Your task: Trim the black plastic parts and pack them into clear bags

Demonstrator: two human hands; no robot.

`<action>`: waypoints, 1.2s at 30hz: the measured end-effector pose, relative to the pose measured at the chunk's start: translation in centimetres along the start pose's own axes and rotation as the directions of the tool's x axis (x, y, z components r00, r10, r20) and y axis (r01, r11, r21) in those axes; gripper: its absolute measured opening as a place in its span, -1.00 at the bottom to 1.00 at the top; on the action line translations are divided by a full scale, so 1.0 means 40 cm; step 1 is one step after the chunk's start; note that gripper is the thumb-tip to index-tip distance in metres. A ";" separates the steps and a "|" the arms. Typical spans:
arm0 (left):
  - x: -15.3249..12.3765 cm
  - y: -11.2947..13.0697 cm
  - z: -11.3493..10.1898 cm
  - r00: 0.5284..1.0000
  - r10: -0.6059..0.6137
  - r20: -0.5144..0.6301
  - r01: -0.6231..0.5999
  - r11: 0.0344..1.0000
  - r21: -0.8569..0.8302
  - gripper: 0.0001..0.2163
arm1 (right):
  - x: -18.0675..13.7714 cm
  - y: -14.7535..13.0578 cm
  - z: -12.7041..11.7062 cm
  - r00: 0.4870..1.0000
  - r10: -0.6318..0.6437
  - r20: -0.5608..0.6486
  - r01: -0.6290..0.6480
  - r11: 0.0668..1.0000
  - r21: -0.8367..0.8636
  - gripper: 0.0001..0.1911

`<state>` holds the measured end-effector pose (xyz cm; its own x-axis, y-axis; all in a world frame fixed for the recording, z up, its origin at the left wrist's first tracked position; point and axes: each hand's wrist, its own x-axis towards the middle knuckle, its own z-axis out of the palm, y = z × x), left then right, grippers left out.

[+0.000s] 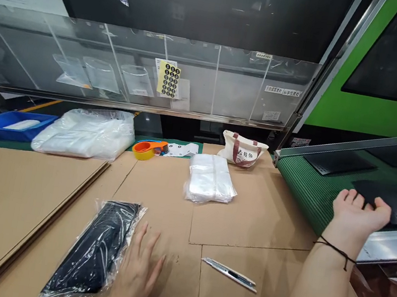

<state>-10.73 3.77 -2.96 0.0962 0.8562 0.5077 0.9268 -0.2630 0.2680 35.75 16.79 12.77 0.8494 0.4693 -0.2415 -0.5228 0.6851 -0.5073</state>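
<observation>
Green ribbed conveyor belt (307, 196) at right, cardboard-topped bench (251, 217) ahead | my right hand (360, 211) open, palm up, fingertips at a black sheet (383, 193) on the belt | my left hand (137, 274) open, spread on cardboard just beside a bagged black item (91, 252) | utility knife (229, 274) between hands | item's shape unclear through plastic

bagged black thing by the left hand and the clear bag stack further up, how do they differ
The bagged black item is dark inside glossy wrap, while the stack of clear plastic bags looks pale and translucent. The bagged black item lies at a slant beside the left hand, while the stack sits farther from it, towards the conveyor. Both rest on the brown cardboard and both show clear plastic.
</observation>
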 end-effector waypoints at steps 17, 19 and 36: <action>0.032 0.086 -0.043 0.976 -0.029 0.217 0.119 0.903 -0.414 -0.72 | -0.161 -0.036 -0.040 0.971 -0.056 0.233 0.095 0.982 -0.161 -0.72; 0.048 0.123 -0.052 0.950 -0.044 0.309 0.218 0.802 -0.556 -0.73 | -0.247 0.010 -0.099 0.941 0.107 0.321 -0.006 0.954 -0.301 -0.87; 0.138 0.275 -0.125 0.704 -0.374 0.604 0.405 -0.487 -0.774 -0.64 | -0.490 0.155 -0.383 0.378 0.818 0.435 -0.076 0.495 -0.865 -0.61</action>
<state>-1.82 3.35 6.89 -0.0596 0.9695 -0.2378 -0.6935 0.1311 0.7085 16.97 3.30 1.68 -0.1381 0.9795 -0.1466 -0.2610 -0.1788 -0.9486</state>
